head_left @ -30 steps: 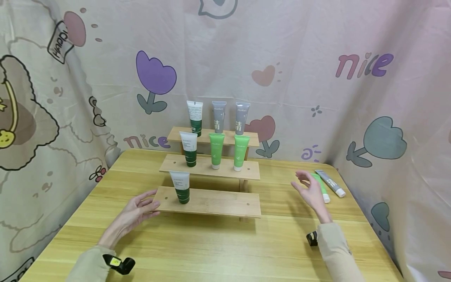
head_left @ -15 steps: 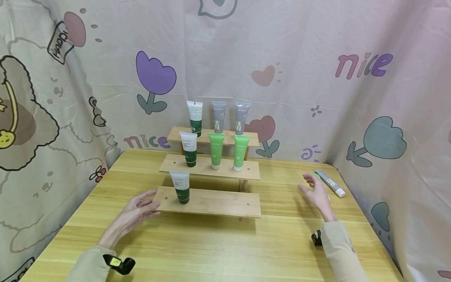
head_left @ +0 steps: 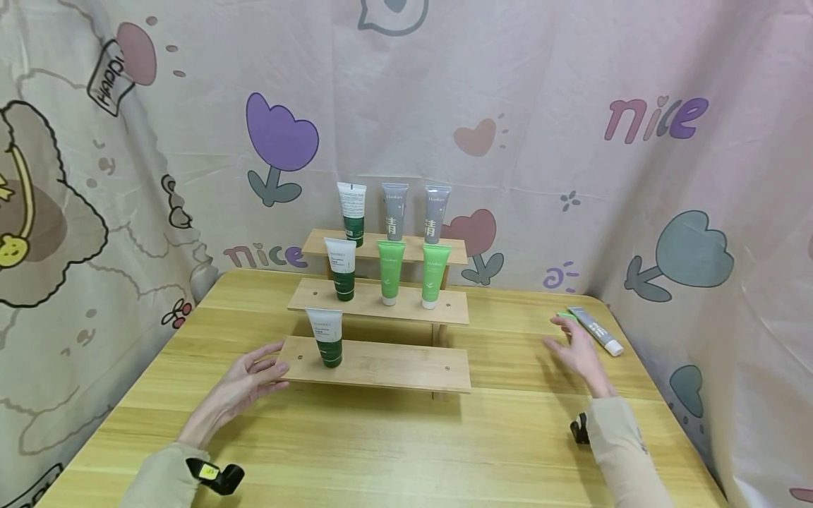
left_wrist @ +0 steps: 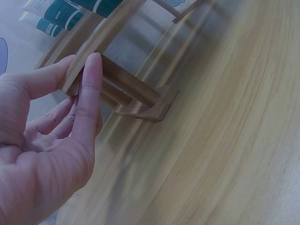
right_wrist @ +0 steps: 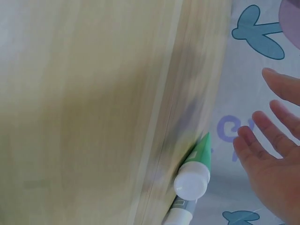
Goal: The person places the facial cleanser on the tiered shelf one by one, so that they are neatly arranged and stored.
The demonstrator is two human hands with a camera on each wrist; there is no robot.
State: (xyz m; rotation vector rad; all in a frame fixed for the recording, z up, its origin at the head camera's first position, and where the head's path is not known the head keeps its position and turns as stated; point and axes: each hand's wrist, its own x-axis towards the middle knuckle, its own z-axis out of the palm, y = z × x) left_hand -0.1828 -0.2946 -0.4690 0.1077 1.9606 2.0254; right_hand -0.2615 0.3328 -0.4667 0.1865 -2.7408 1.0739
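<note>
My left hand (head_left: 236, 386) pinches the left end of the lowest tier of a wooden three-tier display stand (head_left: 396, 363); the left wrist view shows thumb and finger on either face of the board. A white-and-dark-green squeeze tube (head_left: 327, 340) stands on that tier, towards its left. At the right of the table, my right hand (head_left: 579, 353) hovers with fingers spread and loosely bent, holding nothing. Beneath it lies a light-green tube (right_wrist: 201, 152) with a white cap, mostly hidden by the hand in the head view. Beside that lies a grey tube (head_left: 595, 330).
On the middle tier stand a white-and-green tube (head_left: 344, 271) and two light-green tubes (head_left: 390, 271). The top tier bears another white-and-green tube (head_left: 353, 212) and two grey-blue tubes (head_left: 394, 210). A printed curtain (head_left: 533, 162) hangs behind the wooden table (head_left: 381, 451).
My right hand has moved rightwards and slightly down in the head view, covering more of the lying light-green tube. The left hand and the stand have stayed put.
</note>
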